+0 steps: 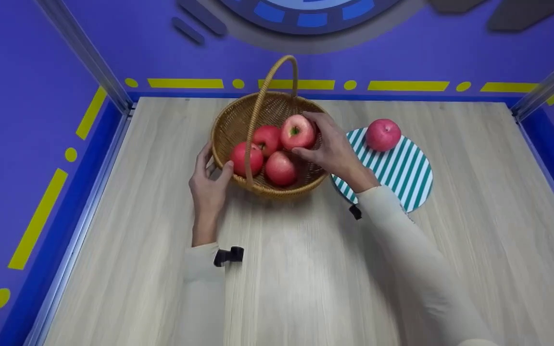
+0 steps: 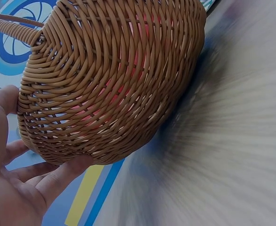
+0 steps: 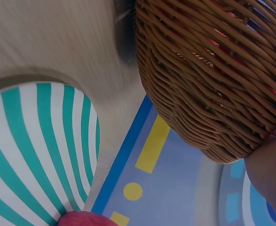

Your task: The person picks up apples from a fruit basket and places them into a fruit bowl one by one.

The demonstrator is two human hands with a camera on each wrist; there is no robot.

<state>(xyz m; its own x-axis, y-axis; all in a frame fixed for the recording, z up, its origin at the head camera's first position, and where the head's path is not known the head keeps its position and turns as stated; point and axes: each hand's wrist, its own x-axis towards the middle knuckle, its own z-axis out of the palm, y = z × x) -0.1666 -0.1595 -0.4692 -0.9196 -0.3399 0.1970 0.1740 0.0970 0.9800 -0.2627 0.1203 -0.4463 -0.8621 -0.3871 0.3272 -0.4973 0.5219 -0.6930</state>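
A wicker basket (image 1: 232,117) with a tall arched handle (image 1: 259,103) stands at the back middle of the table. My left hand (image 1: 208,190) grips its left side, thumb at the rim and fingers along the outer wall, as the left wrist view also shows. Inside the basket my right hand (image 1: 334,146) holds a red apple (image 1: 297,133) between thumb and fingers, stem end facing up. Three other red apples (image 1: 282,168) lie below and beside it. In the right wrist view the basket wall (image 3: 208,80) hides most of the held apple.
To the basket's right lies a round green-and-white striped plate (image 1: 414,175), bearing one red apple (image 1: 383,135); my right forearm crosses its near left edge. Blue panels (image 1: 171,57) with yellow marks enclose the wooden table (image 1: 296,269) at the back and sides.
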